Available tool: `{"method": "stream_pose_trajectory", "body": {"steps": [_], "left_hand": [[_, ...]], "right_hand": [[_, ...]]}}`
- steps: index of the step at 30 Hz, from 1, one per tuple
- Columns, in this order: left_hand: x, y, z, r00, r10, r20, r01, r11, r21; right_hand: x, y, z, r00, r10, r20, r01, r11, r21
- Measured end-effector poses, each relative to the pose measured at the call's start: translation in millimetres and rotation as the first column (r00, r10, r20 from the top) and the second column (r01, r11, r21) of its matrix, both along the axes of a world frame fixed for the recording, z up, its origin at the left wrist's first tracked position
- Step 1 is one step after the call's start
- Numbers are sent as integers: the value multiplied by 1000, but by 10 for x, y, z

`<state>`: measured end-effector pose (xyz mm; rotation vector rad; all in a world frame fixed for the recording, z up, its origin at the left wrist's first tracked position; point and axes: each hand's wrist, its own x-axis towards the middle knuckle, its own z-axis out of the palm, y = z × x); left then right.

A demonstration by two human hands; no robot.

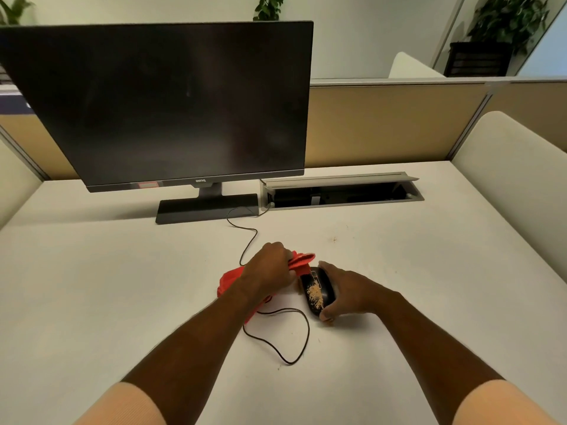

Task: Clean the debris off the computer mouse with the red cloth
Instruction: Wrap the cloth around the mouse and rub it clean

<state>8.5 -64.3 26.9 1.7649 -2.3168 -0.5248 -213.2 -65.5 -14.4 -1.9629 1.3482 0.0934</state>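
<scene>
The mouse (317, 291) is glossy black plastic dusted with gritty tan debris (315, 297), the red cloth (236, 279) soft and matt, the desk (122, 286) smooth matt white, the monitor (159, 102) screen dark and faintly reflective.

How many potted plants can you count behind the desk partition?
3: one plant at the top left corner, one above the monitor, and one in a dark planter at the top right. More may be hidden behind the monitor.
</scene>
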Motion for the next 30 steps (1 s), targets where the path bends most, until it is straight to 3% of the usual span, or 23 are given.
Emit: {"method": "stream_pose_trajectory", "body": {"steps": [6,12,18,30], "left_hand": [[-156,-57,-47,994,81,-74,-79,996,37],[-147,-25,-83,1000,15,9,-15,999,46],[-15,52,-33,1000,-5,29,1,990,141],[-286,254,-131,997,-60,-42,54,990,-128]], "right_hand": [[16,-9,-9,1000,12,24,-12,1000,-4],[21,-7,10,998,15,59,-14,1000,-18],[-3,-21,-36,1000,14,-25,-14,1000,-17],[40,-7,-15,999,6,51,-4,1000,-24]]}}
